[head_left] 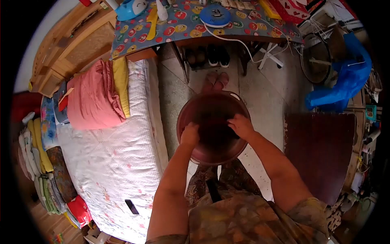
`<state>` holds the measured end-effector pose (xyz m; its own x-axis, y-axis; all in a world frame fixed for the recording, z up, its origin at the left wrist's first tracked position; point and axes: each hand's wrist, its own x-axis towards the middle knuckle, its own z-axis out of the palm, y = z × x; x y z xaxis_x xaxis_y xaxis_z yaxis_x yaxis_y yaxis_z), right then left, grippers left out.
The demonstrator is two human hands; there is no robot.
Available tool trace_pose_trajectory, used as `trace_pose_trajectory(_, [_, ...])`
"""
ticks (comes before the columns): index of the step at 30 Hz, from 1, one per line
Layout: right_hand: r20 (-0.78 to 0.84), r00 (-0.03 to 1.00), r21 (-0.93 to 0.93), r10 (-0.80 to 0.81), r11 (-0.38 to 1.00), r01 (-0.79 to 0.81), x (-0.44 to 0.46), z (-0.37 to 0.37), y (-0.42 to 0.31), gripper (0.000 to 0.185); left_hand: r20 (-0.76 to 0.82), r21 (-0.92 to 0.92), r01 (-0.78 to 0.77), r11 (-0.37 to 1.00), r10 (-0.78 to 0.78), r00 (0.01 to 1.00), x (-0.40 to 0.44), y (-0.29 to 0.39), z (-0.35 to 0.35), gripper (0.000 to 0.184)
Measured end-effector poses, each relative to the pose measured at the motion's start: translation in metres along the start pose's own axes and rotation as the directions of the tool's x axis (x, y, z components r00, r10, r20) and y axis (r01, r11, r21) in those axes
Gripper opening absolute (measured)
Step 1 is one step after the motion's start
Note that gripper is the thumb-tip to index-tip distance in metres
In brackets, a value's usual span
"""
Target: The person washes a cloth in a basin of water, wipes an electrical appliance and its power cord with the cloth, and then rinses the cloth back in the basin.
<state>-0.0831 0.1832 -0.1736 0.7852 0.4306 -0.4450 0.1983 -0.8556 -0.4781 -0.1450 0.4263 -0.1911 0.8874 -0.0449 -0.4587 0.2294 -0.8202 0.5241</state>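
A dark red round basin is in front of my body, above my patterned trousers. My left hand is over the left part of the basin, its fingers curled in. Over the right part is my right hand, with fingers bent together toward the middle. Between the hands the basin's inside is very dark, so what the fingers hold is hidden. Beyond the far rim, two feet in pinkish footwear show on the floor.
At left, a bed bears folded pink bedding and a black phone. Ahead is a patterned table with a blue round device and shoes below. A dark red board and blue bag are at right.
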Motion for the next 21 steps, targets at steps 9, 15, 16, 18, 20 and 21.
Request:
trace_pose_trajectory(9, [-0.098, 0.992, -0.031, -0.084, 0.996, 0.081, -0.02, 0.033, 0.028, 0.035, -0.123, -0.01, -0.133, 0.991, 0.131, 0.984, -0.013, -0.016, 0.025, 0.042])
trace_pose_trajectory(15, [0.056, 0.984, -0.152, 0.168, 0.976, -0.158, 0.012, 0.038, 0.002, 0.057, 0.041, 0.295, 0.046, 0.954, -0.061, 0.997, 0.014, -0.023, 0.046, 0.069])
trace_pose_trajectory(16, [0.097, 0.964, -0.181, 0.248, 0.957, -0.228, 0.015, 0.043, 0.001, 0.059, 0.067, 0.367, 0.062, 0.928, -0.093, 0.993, 0.018, -0.028, 0.054, 0.071])
trace_pose_trajectory(18, [0.143, 0.943, -0.183, 0.301, 0.944, -0.274, 0.022, 0.053, 0.003, 0.061, 0.139, 0.389, 0.093, 0.916, -0.158, 0.978, 0.024, -0.029, 0.058, 0.07])
trace_pose_trajectory(20, [0.191, 0.915, -0.189, 0.355, 0.928, -0.321, 0.027, 0.064, 0.011, 0.062, 0.212, 0.412, 0.119, 0.903, -0.222, 0.952, 0.028, -0.022, 0.051, 0.07])
trace_pose_trajectory(21, [0.288, 0.877, -0.078, 0.385, 0.922, -0.379, 0.029, 0.068, 0.018, 0.065, 0.249, 0.376, 0.143, 0.915, -0.249, 0.936, 0.028, -0.018, 0.047, 0.066])
